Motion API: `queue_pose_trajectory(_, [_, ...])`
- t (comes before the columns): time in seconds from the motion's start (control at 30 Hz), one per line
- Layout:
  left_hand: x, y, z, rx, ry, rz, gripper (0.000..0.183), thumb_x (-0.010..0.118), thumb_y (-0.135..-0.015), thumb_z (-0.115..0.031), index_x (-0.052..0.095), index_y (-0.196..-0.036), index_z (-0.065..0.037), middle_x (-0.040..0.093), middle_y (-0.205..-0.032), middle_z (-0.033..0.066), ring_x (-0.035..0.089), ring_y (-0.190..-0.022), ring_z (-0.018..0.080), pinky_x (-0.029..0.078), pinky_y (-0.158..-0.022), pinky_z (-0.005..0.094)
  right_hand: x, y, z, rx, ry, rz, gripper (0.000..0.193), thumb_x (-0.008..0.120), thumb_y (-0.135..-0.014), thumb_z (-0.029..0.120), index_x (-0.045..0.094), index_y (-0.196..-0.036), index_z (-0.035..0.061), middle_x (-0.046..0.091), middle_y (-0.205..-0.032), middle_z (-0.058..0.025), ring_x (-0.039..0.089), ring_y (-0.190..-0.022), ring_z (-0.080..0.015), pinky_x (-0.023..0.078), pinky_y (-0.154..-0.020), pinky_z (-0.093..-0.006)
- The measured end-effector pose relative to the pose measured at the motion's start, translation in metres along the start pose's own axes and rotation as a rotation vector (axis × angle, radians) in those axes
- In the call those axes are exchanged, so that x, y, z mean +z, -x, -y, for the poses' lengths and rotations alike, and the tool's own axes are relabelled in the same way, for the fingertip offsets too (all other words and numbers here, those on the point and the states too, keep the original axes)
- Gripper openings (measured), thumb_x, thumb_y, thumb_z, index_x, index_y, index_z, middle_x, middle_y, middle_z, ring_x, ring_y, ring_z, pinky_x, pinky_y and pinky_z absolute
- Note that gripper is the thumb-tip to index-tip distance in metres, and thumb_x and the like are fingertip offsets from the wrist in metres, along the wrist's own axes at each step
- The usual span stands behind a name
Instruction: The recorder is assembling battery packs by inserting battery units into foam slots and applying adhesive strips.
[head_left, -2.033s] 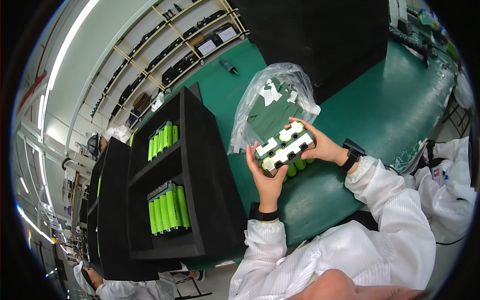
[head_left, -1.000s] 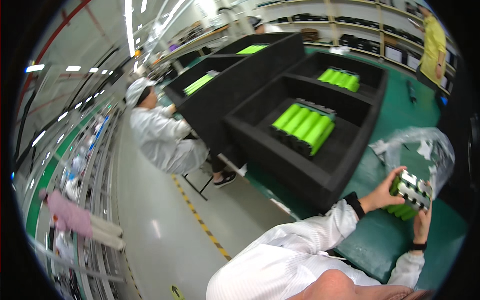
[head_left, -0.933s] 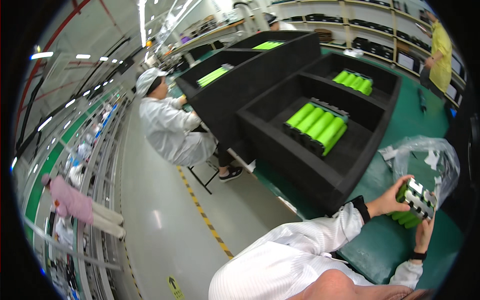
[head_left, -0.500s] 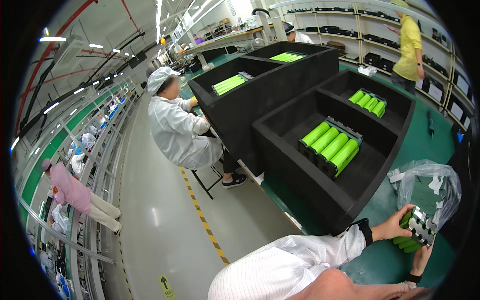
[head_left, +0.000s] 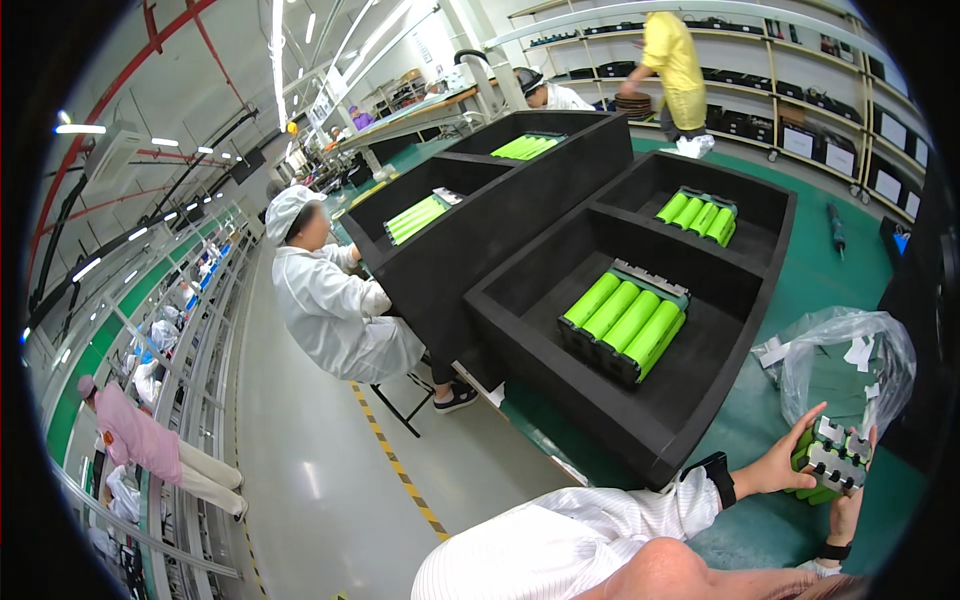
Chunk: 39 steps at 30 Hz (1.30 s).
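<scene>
At the lower right, a green battery pack (head_left: pixel 836 461) with metal connecting strips on its upper face is held up between my two hands. My left hand (head_left: pixel 778 468) grips it from the left, the thumb along its near side. From the right, my right hand (head_left: pixel 846 516) closes on its other side, partly hidden by the pack. Just beyond it lies a clear plastic bag (head_left: pixel 893 365) with white scraps. In the nearer black divided box (head_left: pixel 640 425), a larger green battery pack (head_left: pixel 627 322) sits in the front compartment and another pack (head_left: pixel 698 216) in the rear one.
A second black box (head_left: pixel 480 235) with green packs stands behind, to the left. A dark screwdriver-like tool (head_left: pixel 836 232) lies on the green table (head_left: pixel 790 330). One co-worker (head_left: pixel 335 290) in white sits beyond the table's left edge; a person in yellow (head_left: pixel 675 70) stands by the shelves.
My view has shifted, so the boxes appear further left and lower. The battery pack stays in both hands, turned slightly. The person in yellow has moved left along the shelves.
</scene>
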<state>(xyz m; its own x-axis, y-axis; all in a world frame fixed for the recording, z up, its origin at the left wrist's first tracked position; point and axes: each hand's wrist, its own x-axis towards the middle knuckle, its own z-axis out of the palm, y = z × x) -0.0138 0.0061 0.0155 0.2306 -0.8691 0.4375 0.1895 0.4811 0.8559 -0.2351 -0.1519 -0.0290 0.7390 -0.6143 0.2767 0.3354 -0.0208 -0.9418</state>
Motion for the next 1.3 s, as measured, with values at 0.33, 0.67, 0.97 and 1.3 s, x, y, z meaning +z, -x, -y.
queue_pose_trajectory(0.33, [0.001,0.003,0.021,-0.055,-0.052,-0.069,0.099,0.082,-0.073,-0.008,0.022,-0.152,-0.006,0.041,-0.143,0.0110,0.039,-0.134,0.0192,0.030,-0.113,0.0335,0.016,-0.006,0.000,0.031,0.069,-0.156,0.115,0.088,-0.062,0.054,0.029,-0.147,0.0031,0.045,-0.139,-0.0085,0.048,-0.126,-0.0216,0.039,-0.105,-0.0360])
queue_pose_trajectory(0.67, [0.000,0.001,0.021,-0.045,-0.049,-0.061,0.096,0.081,-0.073,-0.003,0.024,-0.151,-0.007,0.042,-0.142,0.0106,0.040,-0.133,0.0185,0.030,-0.112,0.0326,0.020,-0.009,0.005,0.015,0.050,-0.141,0.112,0.088,-0.063,0.053,0.031,-0.147,0.0034,0.045,-0.138,-0.0088,0.046,-0.127,-0.0217,0.038,-0.106,-0.0353])
queue_pose_trajectory(0.97, [0.003,0.004,0.008,-0.042,-0.017,-0.076,0.104,0.080,-0.071,-0.002,0.018,-0.153,-0.013,0.035,-0.146,0.0099,0.033,-0.138,0.0206,0.025,-0.115,0.0350,0.054,-0.016,0.041,-0.016,-0.021,-0.032,0.124,0.090,-0.062,0.045,0.017,-0.153,0.0052,0.046,-0.139,-0.0119,0.050,-0.125,-0.0243,0.042,-0.104,-0.0370])
queue_pose_trajectory(1.3, [-0.004,0.003,0.029,-0.013,-0.095,-0.079,0.095,0.080,-0.073,-0.005,0.022,-0.148,-0.007,0.036,-0.144,0.0110,0.032,-0.138,0.0211,0.023,-0.115,0.0340,0.032,-0.011,0.017,0.032,-0.036,-0.109,0.111,0.089,-0.063,0.047,0.032,-0.145,0.0008,0.047,-0.138,-0.0112,0.048,-0.127,-0.0241,0.038,-0.107,-0.0364])
